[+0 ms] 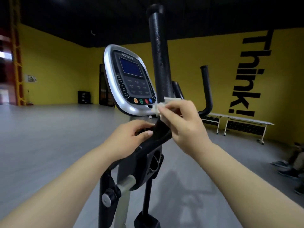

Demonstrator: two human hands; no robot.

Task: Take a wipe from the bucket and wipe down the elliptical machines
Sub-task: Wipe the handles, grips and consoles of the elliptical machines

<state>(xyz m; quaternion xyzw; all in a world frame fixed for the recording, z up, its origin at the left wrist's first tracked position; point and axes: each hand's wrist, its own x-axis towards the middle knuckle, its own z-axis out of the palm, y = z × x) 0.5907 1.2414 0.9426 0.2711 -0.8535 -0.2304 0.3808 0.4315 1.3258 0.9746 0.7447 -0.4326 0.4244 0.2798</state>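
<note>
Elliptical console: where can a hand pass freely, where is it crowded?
Free: left of the console, and high up between the upright bar and the curved handle. Crowded: below the console, where the left hand holds the bar and the right hand pinches the wipe.

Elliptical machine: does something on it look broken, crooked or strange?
Nothing looks broken. The upright handle carries small shiny specks, perhaps moisture from the wipe, which the right hand pinches at its base. The left hand grips the lower bar.
</note>
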